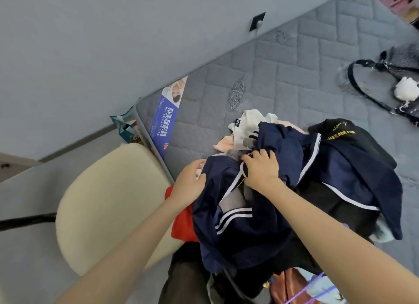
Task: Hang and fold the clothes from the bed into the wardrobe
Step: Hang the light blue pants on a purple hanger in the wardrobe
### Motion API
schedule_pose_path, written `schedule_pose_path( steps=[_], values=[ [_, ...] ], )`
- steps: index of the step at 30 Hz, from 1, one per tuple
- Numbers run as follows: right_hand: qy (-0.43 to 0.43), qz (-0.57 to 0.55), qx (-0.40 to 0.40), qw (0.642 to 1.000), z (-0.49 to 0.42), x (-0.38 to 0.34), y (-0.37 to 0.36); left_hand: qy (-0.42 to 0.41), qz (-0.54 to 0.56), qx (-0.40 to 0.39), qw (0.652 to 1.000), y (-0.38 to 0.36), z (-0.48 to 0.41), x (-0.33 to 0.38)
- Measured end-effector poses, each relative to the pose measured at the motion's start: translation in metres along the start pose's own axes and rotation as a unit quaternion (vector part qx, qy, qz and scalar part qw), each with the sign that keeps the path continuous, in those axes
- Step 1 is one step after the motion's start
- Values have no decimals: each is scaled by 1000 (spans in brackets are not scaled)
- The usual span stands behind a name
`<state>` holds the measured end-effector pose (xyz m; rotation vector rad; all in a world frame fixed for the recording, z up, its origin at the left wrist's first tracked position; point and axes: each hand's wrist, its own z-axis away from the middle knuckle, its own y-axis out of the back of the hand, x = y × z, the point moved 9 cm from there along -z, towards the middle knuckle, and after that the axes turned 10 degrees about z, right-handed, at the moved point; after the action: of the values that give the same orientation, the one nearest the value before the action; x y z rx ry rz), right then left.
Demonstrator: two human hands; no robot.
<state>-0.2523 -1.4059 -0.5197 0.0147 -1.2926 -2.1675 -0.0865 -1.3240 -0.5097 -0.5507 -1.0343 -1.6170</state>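
bed [294, 77]: grey quilted | on it: clothes pile [283, 190], black-strapped bag [390, 77]

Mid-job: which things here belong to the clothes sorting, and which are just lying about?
Job: navy striped garment, black printed top, white garment, red garment.
Lying about: black-strapped bag, cream chair, mattress label.
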Motion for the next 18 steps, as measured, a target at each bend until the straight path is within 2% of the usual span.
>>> schedule_pose_path(
  steps=[3, 6, 9, 11, 14, 16, 17, 18],
  values=[
    [-43, -3, -29, 999, 9, 19, -15, -28, -56, -43, 997, -21, -28, -1],
    [-99, -13, -83, 992, 32, 45, -38, 18, -131, -91, 987, -52, -49, -22],
    [-118, -10, -123, 985, 51, 59, -56, 4, -60, -155, 986, -99, -43, -15],
    [-119, -35, -144, 982, 59, 58, -59, -15, -65, -189, 980, -131, -30, -16],
    [-156, -112, -177, 965, 68, 55, -56, -1, -67, -221, 973, -161, -9, -27],
    [-173, -125, -111, 971, 63, 57, -39, -21, -68, -245, 967, -177, 5, -26],
    [-151, -117, -31, 981, 56, 56, -25, -31, -65, -256, 964, -184, 13, -26],
    [-96, -119, 42, 987, 48, 49, -14, -33, -59, -265, 962, -188, 20, -27]
  ],
)
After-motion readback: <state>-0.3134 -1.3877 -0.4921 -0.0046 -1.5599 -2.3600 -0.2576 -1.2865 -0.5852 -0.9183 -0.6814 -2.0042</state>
